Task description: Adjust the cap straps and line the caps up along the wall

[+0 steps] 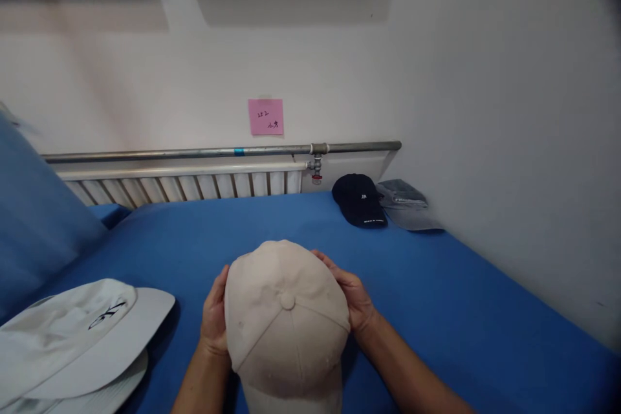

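A beige baseball cap (284,317) sits in front of me over the blue bed sheet (436,297), its crown facing up and its brim towards me. My left hand (214,320) grips the cap's left side, thumb up along the crown. My right hand (352,294) clasps the right side with fingers curved over the crown. Both hands are closed on the cap.
White caps (72,343) lie stacked at the lower left. A black cap (361,200) and a grey cap (405,204) rest at the far right by the wall. A radiator (194,184) and pipe run behind the bed. A blue pillow (33,213) stands on the left.
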{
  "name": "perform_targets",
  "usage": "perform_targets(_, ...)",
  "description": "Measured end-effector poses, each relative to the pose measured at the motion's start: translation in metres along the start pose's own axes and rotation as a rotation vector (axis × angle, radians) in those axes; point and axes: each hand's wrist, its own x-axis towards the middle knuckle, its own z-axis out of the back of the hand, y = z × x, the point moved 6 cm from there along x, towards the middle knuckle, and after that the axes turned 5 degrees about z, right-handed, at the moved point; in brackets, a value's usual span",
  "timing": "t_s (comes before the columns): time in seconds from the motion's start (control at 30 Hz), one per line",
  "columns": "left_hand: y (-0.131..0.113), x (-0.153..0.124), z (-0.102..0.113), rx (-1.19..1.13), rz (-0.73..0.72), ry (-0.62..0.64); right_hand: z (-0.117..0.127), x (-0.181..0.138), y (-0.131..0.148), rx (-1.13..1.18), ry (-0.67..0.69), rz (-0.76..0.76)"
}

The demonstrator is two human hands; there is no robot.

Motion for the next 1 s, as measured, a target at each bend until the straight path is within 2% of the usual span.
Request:
perform_targets(0.07, -0.001, -0.001, 0.006, 0.001, -0.024, -0.066, -0.001, -0.001, 0.002, -0.017, -0.004, 0.014)
perform_targets(0.17, 0.0, -0.003, 0.014, -0.017, -0.032, -0.283, -0.005, -0.002, 0.005, -0.048, -0.028, 0.049)
perform_targets(0.27, 0.002, -0.003, 0.012, -0.046, -0.027, -0.463, -0.006, -0.001, 0.008, -0.067, -0.053, 0.071)
perform_targets(0.37, 0.003, 0.001, 0.009, -0.075, -0.022, -0.561, 0.0, 0.002, 0.009, -0.071, -0.099, 0.087)
perform_targets(0.6, -0.001, 0.004, 0.019, -0.054, -0.091, -0.765, 0.029, 0.009, 0.013, -0.131, -0.243, 0.112)
perform_targets(0.8, -0.009, 0.002, 0.029, -0.067, -0.192, -0.871, 0.03, 0.011, -0.004, -0.191, -0.304, 0.062)
perform_targets(1.0, -0.025, -0.002, 0.043, -0.105, -0.288, -0.844, 0.022, 0.007, -0.023, -0.244, -0.27, -0.077)
